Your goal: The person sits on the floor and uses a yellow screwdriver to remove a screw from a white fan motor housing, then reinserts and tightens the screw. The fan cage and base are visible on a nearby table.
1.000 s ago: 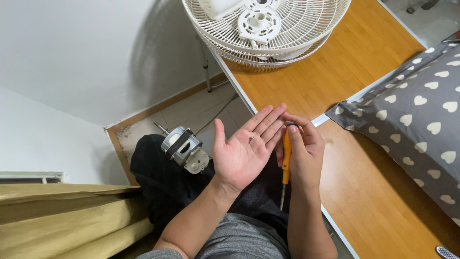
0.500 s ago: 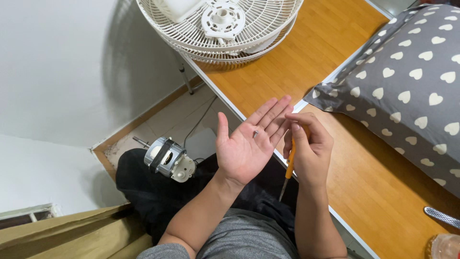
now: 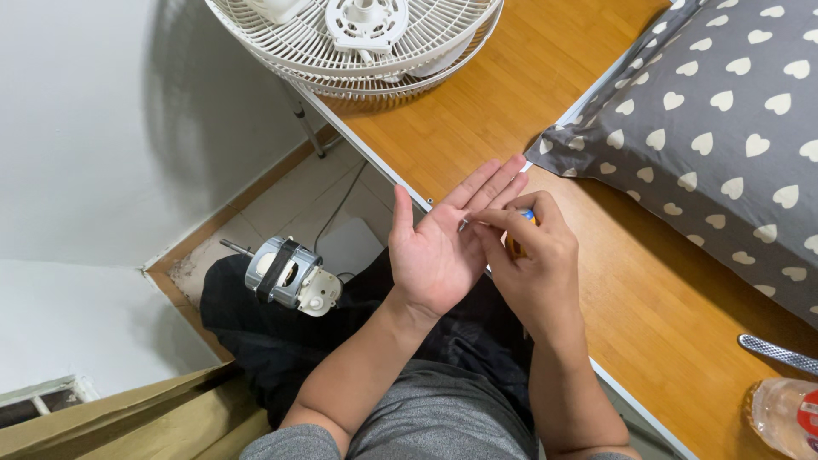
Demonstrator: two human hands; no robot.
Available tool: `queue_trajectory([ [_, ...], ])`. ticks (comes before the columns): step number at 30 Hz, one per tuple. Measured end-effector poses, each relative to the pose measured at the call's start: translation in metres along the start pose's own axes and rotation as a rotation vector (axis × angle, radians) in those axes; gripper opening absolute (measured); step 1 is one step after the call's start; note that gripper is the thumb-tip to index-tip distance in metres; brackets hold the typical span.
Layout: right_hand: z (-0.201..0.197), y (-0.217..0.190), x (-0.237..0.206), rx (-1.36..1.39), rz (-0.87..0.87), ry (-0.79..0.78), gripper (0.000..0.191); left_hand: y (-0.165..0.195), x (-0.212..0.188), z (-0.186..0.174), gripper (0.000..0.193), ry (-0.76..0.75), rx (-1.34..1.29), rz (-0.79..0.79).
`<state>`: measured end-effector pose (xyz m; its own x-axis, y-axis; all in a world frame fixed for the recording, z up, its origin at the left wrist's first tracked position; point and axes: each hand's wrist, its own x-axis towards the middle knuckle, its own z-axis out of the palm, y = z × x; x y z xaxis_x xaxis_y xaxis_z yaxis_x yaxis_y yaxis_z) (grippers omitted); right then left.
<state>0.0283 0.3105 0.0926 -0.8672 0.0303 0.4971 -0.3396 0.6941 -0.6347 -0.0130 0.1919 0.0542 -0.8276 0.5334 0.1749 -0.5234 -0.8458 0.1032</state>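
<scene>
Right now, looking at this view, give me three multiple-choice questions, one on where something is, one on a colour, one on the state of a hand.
1. Where does the fan motor rest?
A. on the person's lap
B. on the pillow
C. inside the fan grille

2. What colour is the pillow?
A. grey with white hearts
B. plain red
C. green striped

3. How is the left hand?
A. clenched
B. open, palm up
C. gripping a bottle

Answers: 1 A, it sits on the dark-clothed thigh; 2 A, hearts cover grey fabric; 3 B, the fingers are spread while the right hand touches it.
</scene>
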Motion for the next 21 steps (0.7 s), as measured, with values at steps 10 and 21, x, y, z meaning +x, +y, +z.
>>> queue_trajectory([
  [10, 0.002, -0.004, -0.004, -0.076, 0.077, -0.029, 0.03, -0.005, -0.001, -0.005, 0.111, 0.035, 0.034, 0.002],
  [21, 0.013, -0.001, -0.008, -0.115, 0.047, -0.003, 0.031, -0.007, -0.005, -0.013, 0.109, 0.029, 0.042, 0.024],
])
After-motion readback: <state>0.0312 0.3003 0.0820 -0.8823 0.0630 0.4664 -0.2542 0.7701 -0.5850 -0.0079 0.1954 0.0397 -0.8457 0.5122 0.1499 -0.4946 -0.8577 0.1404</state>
